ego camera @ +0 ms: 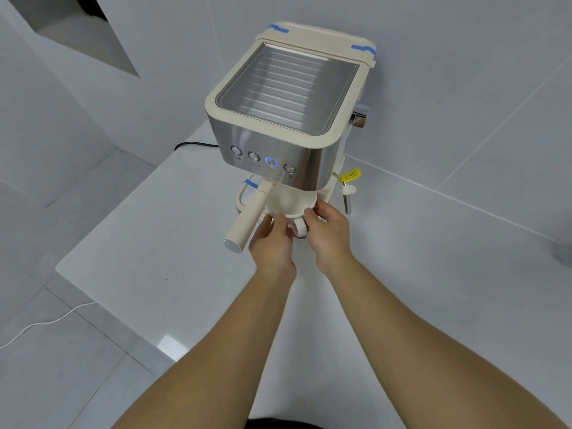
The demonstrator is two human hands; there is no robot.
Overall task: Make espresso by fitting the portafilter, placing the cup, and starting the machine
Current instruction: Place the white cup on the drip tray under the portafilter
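Observation:
A cream and steel espresso machine (288, 97) stands on the white counter (173, 243). Its front has a row of round buttons, and one button (271, 161) glows blue. The portafilter sits under the front panel, its cream handle (247, 216) pointing toward the lower left. A white cup (289, 202) with a ring handle (300, 230) sits under the machine's front, on the drip tray. My left hand (274, 239) grips the cup's left rim. My right hand (328, 230) grips its right rim. The portafilter's basket is hidden under the machine.
A steam wand (347, 201) with a yellow tag (350, 175) hangs at the machine's right side. A black power cable (193, 145) runs off behind the machine's left. The counter's edge (102, 301) drops to a tiled floor with a white cable (46, 322).

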